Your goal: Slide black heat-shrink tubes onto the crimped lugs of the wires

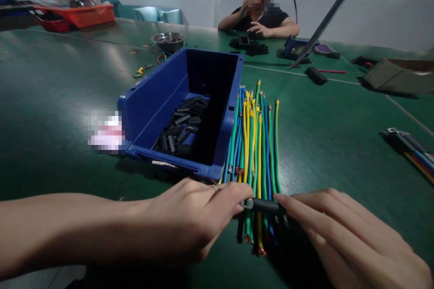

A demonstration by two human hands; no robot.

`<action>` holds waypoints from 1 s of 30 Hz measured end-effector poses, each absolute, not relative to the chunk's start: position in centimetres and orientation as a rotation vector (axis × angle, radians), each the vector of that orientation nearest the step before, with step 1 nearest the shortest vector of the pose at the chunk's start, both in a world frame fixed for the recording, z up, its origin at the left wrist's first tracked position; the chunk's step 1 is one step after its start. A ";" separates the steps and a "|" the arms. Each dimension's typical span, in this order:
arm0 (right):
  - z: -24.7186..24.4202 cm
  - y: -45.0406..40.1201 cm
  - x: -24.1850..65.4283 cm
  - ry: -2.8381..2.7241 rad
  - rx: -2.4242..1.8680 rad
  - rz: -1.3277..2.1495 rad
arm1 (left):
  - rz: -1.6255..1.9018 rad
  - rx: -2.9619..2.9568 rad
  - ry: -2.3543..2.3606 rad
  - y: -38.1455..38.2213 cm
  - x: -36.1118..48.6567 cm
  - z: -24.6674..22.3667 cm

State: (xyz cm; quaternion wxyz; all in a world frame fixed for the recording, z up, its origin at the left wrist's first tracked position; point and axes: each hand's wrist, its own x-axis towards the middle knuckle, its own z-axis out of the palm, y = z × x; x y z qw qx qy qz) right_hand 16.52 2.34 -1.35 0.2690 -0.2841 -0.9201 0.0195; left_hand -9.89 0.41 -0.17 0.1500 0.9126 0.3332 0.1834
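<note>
Low in the view, my left hand (206, 219) pinches a flat metal cable lug (249, 203) between thumb and fingers. A black heat-shrink sleeve (266, 206) lies against the lug's right side. My right hand (356, 232) has its fingers closed at the sleeve's far end; any wire in that grip is hidden. Below and beyond both hands lies a row of blue, yellow and green-yellow cables (259, 144), some with lugs and some with bare copper ends. Beside the cables, a blue bin (151, 110) holds several loose black sleeves (182, 119).
A steel bowl (168, 41) stands behind the bin, with an orange basket (91, 16) at far left. Dark cables with lugs (410, 140) lie at right, and a cardboard box (400, 76) sits beyond them. A slanted metal pole (330, 16) rises near a person (261, 20) seated opposite.
</note>
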 end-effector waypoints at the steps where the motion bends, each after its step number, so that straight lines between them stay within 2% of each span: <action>1: -1.4 2.3 16.5 -2.485 -0.764 0.058 | 0.533 2.623 0.959 0.4 -9.8 -0.2; 30: -2.2 1.6 17.7 -2.437 -0.798 -0.042 | 0.531 2.535 1.051 0.1 -9.6 0.1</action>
